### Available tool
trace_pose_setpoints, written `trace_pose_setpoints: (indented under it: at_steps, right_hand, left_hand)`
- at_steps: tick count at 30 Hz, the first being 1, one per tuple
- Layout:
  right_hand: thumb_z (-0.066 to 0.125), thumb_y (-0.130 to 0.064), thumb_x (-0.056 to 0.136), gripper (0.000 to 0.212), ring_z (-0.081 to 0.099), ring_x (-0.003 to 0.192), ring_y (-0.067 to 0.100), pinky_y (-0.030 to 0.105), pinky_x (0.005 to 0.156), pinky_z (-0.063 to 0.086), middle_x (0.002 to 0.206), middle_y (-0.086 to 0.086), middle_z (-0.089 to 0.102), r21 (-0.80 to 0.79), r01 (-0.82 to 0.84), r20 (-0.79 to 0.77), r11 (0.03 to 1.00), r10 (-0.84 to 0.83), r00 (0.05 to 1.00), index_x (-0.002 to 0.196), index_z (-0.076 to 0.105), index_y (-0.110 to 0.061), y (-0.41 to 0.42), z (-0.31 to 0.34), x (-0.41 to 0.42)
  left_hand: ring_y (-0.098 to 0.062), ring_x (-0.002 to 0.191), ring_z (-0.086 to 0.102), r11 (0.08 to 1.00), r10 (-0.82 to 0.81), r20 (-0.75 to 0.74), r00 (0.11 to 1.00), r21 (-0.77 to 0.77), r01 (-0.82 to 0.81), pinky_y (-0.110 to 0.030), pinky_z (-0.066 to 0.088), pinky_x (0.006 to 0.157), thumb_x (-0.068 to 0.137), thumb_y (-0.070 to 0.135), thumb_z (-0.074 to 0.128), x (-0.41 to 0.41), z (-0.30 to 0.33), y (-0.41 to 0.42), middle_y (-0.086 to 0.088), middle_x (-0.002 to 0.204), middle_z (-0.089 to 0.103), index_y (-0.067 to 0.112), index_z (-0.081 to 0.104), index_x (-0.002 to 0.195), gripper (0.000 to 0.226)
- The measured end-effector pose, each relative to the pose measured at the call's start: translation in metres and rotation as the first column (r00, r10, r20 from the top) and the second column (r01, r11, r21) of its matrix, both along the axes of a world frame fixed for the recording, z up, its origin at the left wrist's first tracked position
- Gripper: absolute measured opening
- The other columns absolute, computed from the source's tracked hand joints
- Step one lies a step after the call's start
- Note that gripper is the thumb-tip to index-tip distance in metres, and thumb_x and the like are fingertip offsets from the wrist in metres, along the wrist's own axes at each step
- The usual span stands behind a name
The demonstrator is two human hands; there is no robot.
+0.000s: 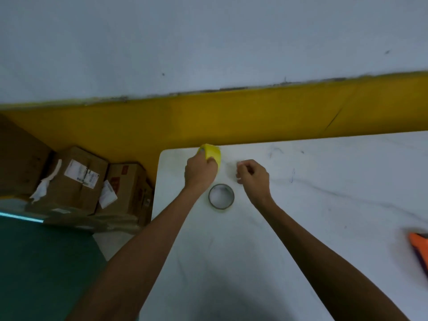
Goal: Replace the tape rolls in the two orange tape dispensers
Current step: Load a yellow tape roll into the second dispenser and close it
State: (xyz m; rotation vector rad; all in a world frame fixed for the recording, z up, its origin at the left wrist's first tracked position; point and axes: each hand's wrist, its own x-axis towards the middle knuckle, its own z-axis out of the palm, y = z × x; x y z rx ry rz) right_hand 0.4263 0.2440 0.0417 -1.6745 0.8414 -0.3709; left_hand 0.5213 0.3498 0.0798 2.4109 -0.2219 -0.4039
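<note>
My left hand [200, 171] grips a yellow tape roll [212, 152] near the far left corner of the white table [301, 205]. A short way to the right, my right hand [252, 173] has its fingers pinched together; whether a thin end of tape sits between them is too faint to tell. Flat on the table just in front of both hands lies a nearly used-up tape roll [221, 196], a thin ring with a dark rim. Only a corner of an orange tape dispenser [419, 245] shows at the right edge of the view.
The table's left edge and rounded far corner are close to my left hand. Cardboard boxes [78, 179] with labels stand on the floor to the left. A yellow band on the wall [254, 112] runs behind the table. Green flooring [34, 274] lies at lower left.
</note>
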Motion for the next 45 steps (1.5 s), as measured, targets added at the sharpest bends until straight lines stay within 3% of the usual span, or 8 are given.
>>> trace_pose_setpoints:
  at_steps: [4, 9, 17, 26, 30, 33, 38, 45]
  right_hand:
    - [0.052, -0.039, 0.092, 0.028, 0.067, 0.080, 0.020, 0.043, 0.073, 0.059, 0.082, 0.003, 0.070, -0.062, 0.085, 0.079, 0.994, -0.080, 0.994, 0.089, 0.067, -0.016, -0.007, 0.043, -0.005]
    - [0.054, -0.034, 0.093, 0.030, 0.057, 0.072, 0.014, 0.032, 0.065, 0.046, 0.078, 0.006, 0.066, -0.146, 0.280, 0.115, 0.949, -0.265, 0.957, 0.087, 0.067, -0.007, -0.038, 0.076, -0.050]
    - [0.053, -0.034, 0.093, 0.031, 0.060, 0.073, 0.014, 0.029, 0.066, 0.049, 0.079, 0.004, 0.066, -0.111, 0.576, 0.103, 0.810, -0.567, 0.817, 0.086, 0.066, -0.007, -0.090, 0.084, -0.180]
    - [0.055, -0.036, 0.091, 0.033, 0.051, 0.064, 0.011, 0.026, 0.060, 0.038, 0.066, -0.002, 0.058, -0.074, 0.762, 0.091, 0.643, -0.757, 0.647, 0.077, 0.063, -0.007, -0.144, 0.084, -0.357]
    - [0.055, -0.030, 0.092, 0.040, 0.036, 0.053, 0.009, 0.024, 0.054, 0.027, 0.053, -0.006, 0.038, -0.119, 0.764, 0.090, 0.634, -0.760, 0.644, 0.057, 0.043, -0.017, -0.167, 0.083, -0.425]
    - [0.054, -0.030, 0.093, 0.038, 0.037, 0.058, 0.015, 0.029, 0.056, 0.029, 0.060, 0.004, 0.040, -0.132, 0.752, 0.081, 0.646, -0.749, 0.657, 0.062, 0.047, -0.009, -0.180, 0.086, -0.468]
    - [0.054, -0.033, 0.091, 0.036, 0.046, 0.065, 0.016, 0.034, 0.060, 0.040, 0.064, 0.006, 0.050, -0.105, 0.736, 0.015, 0.669, -0.739, 0.674, 0.066, 0.053, -0.007, -0.199, 0.080, -0.519]
    - [0.054, -0.038, 0.089, 0.042, 0.055, 0.070, 0.019, 0.049, 0.076, 0.055, 0.086, 0.023, 0.067, -0.109, 0.742, -0.042, 0.661, -0.749, 0.661, 0.084, 0.064, 0.003, -0.230, 0.063, -0.555]
  left_hand:
    - [-0.028, 0.077, 0.049, 0.946, -0.029, -0.186, 0.982, -0.324, -0.034, -0.032, 0.033, 0.056, 0.090, 0.020, 0.050, -0.025, 0.043, -0.036, -0.007, 0.075, 0.052, 0.008, 0.057, 0.079, 0.018]
    - [-0.024, 0.084, 0.050, 0.893, -0.204, -0.251, 0.946, -0.445, 0.075, -0.031, 0.035, 0.062, 0.092, 0.022, 0.050, -0.083, 0.071, -0.082, -0.010, 0.091, 0.058, 0.011, 0.061, 0.084, 0.018]
    - [-0.024, 0.097, 0.052, 0.833, -0.489, -0.229, 0.842, -0.409, 0.372, -0.037, 0.041, 0.081, 0.096, 0.027, 0.046, -0.201, 0.085, -0.156, -0.010, 0.108, 0.058, 0.009, 0.060, 0.104, 0.025]
    - [-0.018, 0.076, 0.048, 0.707, -0.700, -0.236, 0.675, -0.365, 0.606, -0.027, 0.036, 0.055, 0.092, 0.026, 0.046, -0.364, 0.086, -0.232, 0.000, 0.077, 0.050, 0.009, 0.056, 0.083, 0.022]
    - [-0.018, 0.069, 0.045, 0.686, -0.723, -0.264, 0.639, -0.385, 0.617, -0.029, 0.033, 0.054, 0.089, 0.024, 0.047, -0.428, 0.085, -0.256, -0.001, 0.072, 0.047, 0.013, 0.047, 0.067, 0.025]
    - [-0.022, 0.073, 0.044, 0.681, -0.728, -0.261, 0.634, -0.385, 0.623, -0.030, 0.033, 0.058, 0.088, 0.025, 0.048, -0.469, 0.085, -0.269, -0.001, 0.071, 0.046, 0.015, 0.044, 0.062, 0.028]
    - [-0.022, 0.078, 0.044, 0.679, -0.730, -0.260, 0.632, -0.390, 0.623, -0.028, 0.031, 0.054, 0.091, 0.022, 0.047, -0.519, 0.080, -0.281, 0.000, 0.073, 0.048, 0.007, 0.057, 0.078, 0.022]
    - [-0.024, 0.087, 0.051, 0.690, -0.722, -0.306, 0.620, -0.377, 0.618, -0.031, 0.039, 0.068, 0.091, 0.025, 0.044, -0.555, 0.063, -0.312, -0.007, 0.095, 0.056, 0.011, 0.055, 0.090, 0.018]
